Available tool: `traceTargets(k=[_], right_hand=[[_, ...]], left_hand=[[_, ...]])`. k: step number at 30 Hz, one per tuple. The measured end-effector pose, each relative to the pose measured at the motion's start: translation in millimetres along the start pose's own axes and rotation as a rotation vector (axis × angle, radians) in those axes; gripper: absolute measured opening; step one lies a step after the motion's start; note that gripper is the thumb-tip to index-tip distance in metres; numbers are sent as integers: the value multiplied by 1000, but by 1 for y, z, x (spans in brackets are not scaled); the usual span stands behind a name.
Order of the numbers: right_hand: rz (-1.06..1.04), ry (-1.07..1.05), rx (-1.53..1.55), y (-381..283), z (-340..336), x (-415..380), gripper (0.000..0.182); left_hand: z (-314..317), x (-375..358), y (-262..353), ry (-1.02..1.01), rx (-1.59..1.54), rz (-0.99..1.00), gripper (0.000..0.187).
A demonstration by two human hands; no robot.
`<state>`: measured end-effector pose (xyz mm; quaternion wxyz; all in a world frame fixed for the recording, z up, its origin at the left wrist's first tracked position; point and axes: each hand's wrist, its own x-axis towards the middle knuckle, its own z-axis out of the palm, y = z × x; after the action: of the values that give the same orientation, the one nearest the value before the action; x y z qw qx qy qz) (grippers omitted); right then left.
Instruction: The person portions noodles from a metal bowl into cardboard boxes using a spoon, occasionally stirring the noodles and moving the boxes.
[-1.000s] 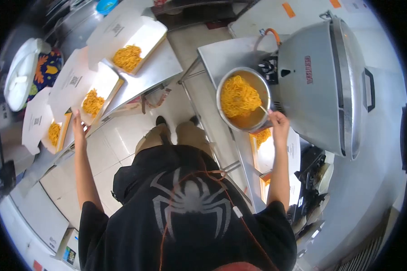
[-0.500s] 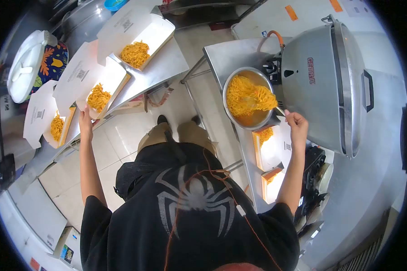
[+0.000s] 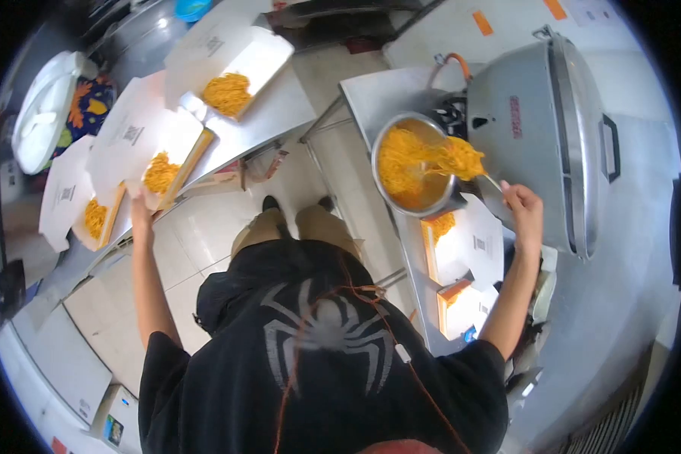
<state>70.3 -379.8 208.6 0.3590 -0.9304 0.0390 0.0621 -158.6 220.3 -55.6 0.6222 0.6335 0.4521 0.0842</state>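
My right hand [image 3: 525, 216] grips the thin handle of a metal utensil [image 3: 494, 181]. Its head is hidden under a clump of yellow noodles [image 3: 458, 157], raised at the right rim of a round metal pot [image 3: 379, 172]. Strands trail from the clump to more noodles and broth inside. On the left, my left hand [image 3: 141, 216] pinches the near corner of an open paper takeout box [image 3: 191, 163] with noodles in it. Another open box [image 3: 269, 57] with noodles stands behind it, and a smaller-looking box [image 3: 112, 216] with noodles is to its left.
Beside the pot stands a large grey lidded cooker [image 3: 518, 144] with an orange hose. Two more open noodle boxes, one nearer the pot [image 3: 461, 253] and one lower [image 3: 450, 314], sit on the right metal table [image 3: 367, 87]. A white-lidded patterned container [image 3: 45, 113] is far left.
My right hand has moved right, pulling the utensil and noodle clump from over the pot to past its rim. The middle box's near side has shifted slightly under my left hand.
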Motion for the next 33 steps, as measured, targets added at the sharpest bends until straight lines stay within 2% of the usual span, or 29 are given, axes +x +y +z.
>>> traceTargets(k=[2, 3, 4, 6, 7, 9, 13, 17, 20, 23, 25, 27, 28, 29, 31, 33], right_hand=[[-15, -26, -45, -4, -1, 1, 30], [-37, -50, -78, -3, -3, 3, 32], [-68, -81, -109, 2, -5, 6, 33], [-35, -36, -133, 8, 1, 12, 35], [-56, -62, -109, 11, 0, 16, 36], [-63, -88, -61, 18, -3, 22, 36], [12, -91, -19, 7, -9, 25, 35], [25, -68, -27, -10, -15, 14, 33], [58, -46, -25, -8, -13, 14, 34], [47, -32, -59, -9, -10, 10, 35], [36, -17, -84, -11, -11, 9, 36], [19, 11, -101, -16, -10, 6, 37], [27, 26, -97, -19, -11, 5, 37], [27, 22, -120, -21, -14, 4, 37], [9, 28, -94, -25, -19, 1, 35], [-30, 34, -47, -30, -23, -2, 34]], left_hand=[[2, -6, -4, -11, -46, 11, 62], [-4, 9, -26, -36, -80, 5, 67], [7, -9, -7, -32, -88, 76, 68], [15, -11, 1, 96, -158, 5, 67], [11, -6, -10, 35, -210, 46, 67], [9, -3, -9, -29, -283, -11, 66], [16, -18, 8, 13, -474, 37, 66], [14, -20, 1, 67, -460, 115, 65], [8, -16, -9, 153, -509, 59, 66], [-7, -11, -35, 221, -376, 57, 69], [-5, -24, -24, 313, -457, 76, 71], [-9, -33, -33, 394, -396, 212, 71], [-11, -38, -36, 404, -409, 197, 70], [-10, -47, -34, 454, -388, 207, 68], [-9, -63, -9, 352, -589, 295, 65], [1, -85, 33, 390, -635, 273, 65]])
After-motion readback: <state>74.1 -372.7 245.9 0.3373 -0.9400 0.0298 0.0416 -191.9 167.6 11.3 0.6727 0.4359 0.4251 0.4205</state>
